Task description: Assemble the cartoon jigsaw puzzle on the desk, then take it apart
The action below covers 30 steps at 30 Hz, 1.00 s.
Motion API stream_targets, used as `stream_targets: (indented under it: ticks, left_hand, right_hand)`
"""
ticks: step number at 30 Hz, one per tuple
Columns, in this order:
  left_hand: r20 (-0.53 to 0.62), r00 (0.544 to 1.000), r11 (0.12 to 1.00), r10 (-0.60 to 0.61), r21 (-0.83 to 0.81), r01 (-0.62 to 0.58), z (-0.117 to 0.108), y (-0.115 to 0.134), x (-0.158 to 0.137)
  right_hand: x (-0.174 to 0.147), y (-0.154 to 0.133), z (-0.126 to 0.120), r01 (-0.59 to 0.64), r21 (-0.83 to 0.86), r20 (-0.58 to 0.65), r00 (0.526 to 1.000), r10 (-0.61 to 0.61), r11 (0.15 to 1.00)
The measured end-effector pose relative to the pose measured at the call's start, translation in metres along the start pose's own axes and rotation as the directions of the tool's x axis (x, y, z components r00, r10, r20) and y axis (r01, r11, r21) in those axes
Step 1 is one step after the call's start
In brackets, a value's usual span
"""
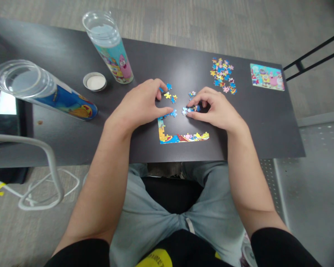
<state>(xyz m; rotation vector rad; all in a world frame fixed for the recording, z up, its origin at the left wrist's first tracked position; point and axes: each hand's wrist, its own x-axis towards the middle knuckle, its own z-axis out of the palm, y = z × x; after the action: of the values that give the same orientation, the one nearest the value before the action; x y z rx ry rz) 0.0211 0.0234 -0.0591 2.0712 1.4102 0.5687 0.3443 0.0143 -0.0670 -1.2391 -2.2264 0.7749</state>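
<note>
Front canister: clear-topped, on the dark table.
Round lid: between it and the back canister.
Left hand: released, fingers and thumb parted, thumb tip at a blue piece.
L-shaped border: flat on the table, between the forearms.
Right hand: thumb and fingertip pinching a jigsaw piece.
Piece pile: beyond the right hand.
Picture card: far right.
</note>
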Motion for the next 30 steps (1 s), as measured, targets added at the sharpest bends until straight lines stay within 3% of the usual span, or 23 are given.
stream_targets:
  ticks: [5, 14, 20, 26, 30]
  left_hand:
    - [-0.001, 1.0, 1.0, 0.001, -0.008, -0.001, 0.0, 0.002, -0.001]
    - [0.002, 1.0, 1.0, 0.001, 0.022, -0.001, 0.0, 0.003, -0.001]
    - [0.008, 1.0, 1.0, -0.003, 0.025, 0.003, 0.0, 0.002, -0.001]
    - [0.009, 1.0, 1.0, -0.01, 0.019, 0.01, 0.0, 0.001, -0.002]
    - [0.013, 1.0, 1.0, 0.001, 0.02, -0.001, -0.001, 0.0, -0.001]
  right_hand:
    - [-0.006, 0.007, -0.008, -0.017, 0.041, -0.04, 0.999, 0.019, 0.999]
    - [-0.004, 0.003, -0.005, -0.039, -0.035, 0.011, 0.999, 0.039, 0.999]
    - [-0.006, 0.002, -0.008, 0.017, -0.029, 0.045, 0.999, -0.015, 0.999]
    - [-0.004, 0.008, -0.005, 0.051, 0.025, -0.013, 0.999, -0.051, 0.998]
    - [-0.004, -0.006, 0.0, -0.043, 0.13, 0.014, 0.999, 0.041, 0.991]
